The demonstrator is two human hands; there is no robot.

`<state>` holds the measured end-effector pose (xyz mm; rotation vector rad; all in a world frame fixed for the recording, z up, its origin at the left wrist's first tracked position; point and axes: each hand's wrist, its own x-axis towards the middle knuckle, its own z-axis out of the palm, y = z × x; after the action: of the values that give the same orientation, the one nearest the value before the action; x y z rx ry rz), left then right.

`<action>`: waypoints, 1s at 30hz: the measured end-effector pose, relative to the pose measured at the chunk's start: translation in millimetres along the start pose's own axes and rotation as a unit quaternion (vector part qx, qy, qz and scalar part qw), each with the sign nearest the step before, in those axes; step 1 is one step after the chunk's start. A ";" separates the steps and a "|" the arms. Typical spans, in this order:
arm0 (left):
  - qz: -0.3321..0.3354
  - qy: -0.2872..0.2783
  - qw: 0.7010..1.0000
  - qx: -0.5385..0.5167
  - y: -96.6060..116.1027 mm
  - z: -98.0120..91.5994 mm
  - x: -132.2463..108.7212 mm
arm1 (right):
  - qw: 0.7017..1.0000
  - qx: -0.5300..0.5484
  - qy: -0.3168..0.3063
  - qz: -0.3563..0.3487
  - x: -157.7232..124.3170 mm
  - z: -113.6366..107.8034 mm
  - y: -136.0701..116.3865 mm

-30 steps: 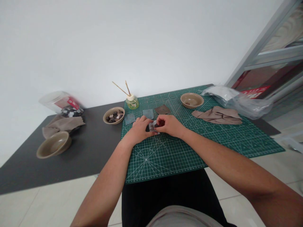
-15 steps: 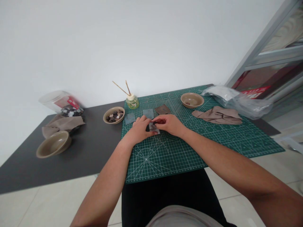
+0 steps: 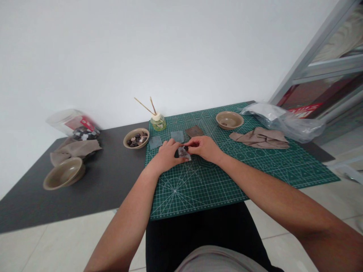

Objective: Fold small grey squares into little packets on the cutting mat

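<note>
A small grey, smudged square sheet (image 3: 185, 154) lies on the green cutting mat (image 3: 198, 185). My left hand (image 3: 169, 155) grips it from the left, thumb at its near edge and fingers at its far edge. With fingertips pinched together, my right hand (image 3: 204, 148) holds a small dark stone (image 3: 186, 148) against the sheet's upper right. Just beyond the hands lie two blue-grey squares, one nearer the left (image 3: 155, 142) and one further right (image 3: 177, 136), and a brown square (image 3: 194, 131).
A bowl of mixed stones (image 3: 136, 138) stands left of the mat by a reed diffuser (image 3: 158, 121). At right are another bowl (image 3: 229, 120), a brown cloth (image 3: 261, 138) and a plastic bag (image 3: 283, 118). A tilted bowl (image 3: 64, 173), cloth (image 3: 76, 148) and clear jar (image 3: 72, 120) sit left.
My right hand has shifted very slightly to the right, so more of the sheet and the dark stone show. The left hand stays in place.
</note>
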<state>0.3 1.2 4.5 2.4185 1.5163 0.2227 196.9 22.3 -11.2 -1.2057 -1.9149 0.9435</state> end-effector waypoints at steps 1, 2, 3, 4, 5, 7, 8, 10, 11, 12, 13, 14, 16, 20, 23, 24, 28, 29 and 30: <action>0.001 0.001 1.000 0.000 -0.1 0.1 0.0 | 1.000 0.000 -0.001 0.002 0.1 -0.1 0.3; 0.003 0.002 1.000 0.000 -0.2 0.2 0.0 | 1.000 0.001 -0.003 0.003 0.2 -0.3 0.3; 0.005 0.003 1.000 -0.001 -0.3 0.2 -0.1 | 1.000 0.001 -0.004 0.005 0.2 -0.4 0.1; 0.005 0.004 1.000 -0.002 -0.2 0.2 -0.1 | 1.000 0.001 -0.005 0.007 0.2 -0.5 -0.4; 0.003 0.004 1.000 -0.004 -0.1 0.1 -0.2 | 1.000 0.000 -0.005 0.009 0.2 -0.6 -1.0; 0.000 0.003 1.000 -0.006 0.3 -0.3 -0.3 | 1.000 -0.003 -0.006 0.009 0.1 -0.6 -2.3; 0.000 0.002 1.000 -0.007 0.4 -0.5 -0.3 | 1.000 -0.002 -0.006 0.009 0.0 -0.4 -2.7; 0.000 0.002 1.000 -0.007 0.7 -0.8 -0.4 | 1.000 0.008 -0.010 0.012 -0.2 0.3 -2.9; 0.001 0.001 1.000 -0.007 0.7 -0.8 -0.5 | 1.000 0.020 -0.014 0.014 -0.3 0.8 -2.6; 0.003 0.001 1.000 -0.007 0.7 -0.7 -0.5 | 0.999 0.035 -0.018 0.015 -0.5 1.3 -2.1; 0.004 0.002 1.000 -0.007 0.6 -0.6 -0.4 | 0.998 0.049 -0.021 0.015 -0.7 1.9 -1.4; 0.005 0.003 1.000 -0.007 0.5 -0.4 -0.3 | 0.998 0.059 -0.022 0.012 -0.9 2.4 -0.8; 0.004 0.003 1.000 -0.006 0.3 -0.1 0.0 | 0.998 0.064 -0.022 -0.001 -1.2 2.9 0.0; -0.003 -0.001 1.000 -0.006 0.5 -0.3 0.3 | 0.996 0.080 -0.036 -0.014 -1.4 2.2 -1.4; -0.001 -0.001 1.000 -0.010 1.1 -0.7 -0.1 | 0.993 0.109 -0.054 -0.001 -1.4 1.8 -3.6; -0.001 0.000 1.000 -0.011 1.2 -0.8 -0.3 | 0.992 0.113 -0.055 0.002 -1.5 1.8 -4.2; -0.001 0.003 1.000 -0.011 1.4 -0.7 -0.4 | 0.993 0.104 -0.052 -0.003 -3.1 2.4 -5.8; -0.001 0.002 1.000 -0.010 1.3 -0.7 -0.4 | 0.994 0.095 -0.052 -0.012 -3.6 2.6 -5.9; -0.001 0.001 1.000 -0.008 1.3 -0.8 -0.3 | 0.995 0.085 -0.052 -0.022 -4.1 2.8 -5.8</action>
<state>1.1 0.5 5.7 2.4044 1.5132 0.2354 193.5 16.1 -8.4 -1.0301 -1.8898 1.1403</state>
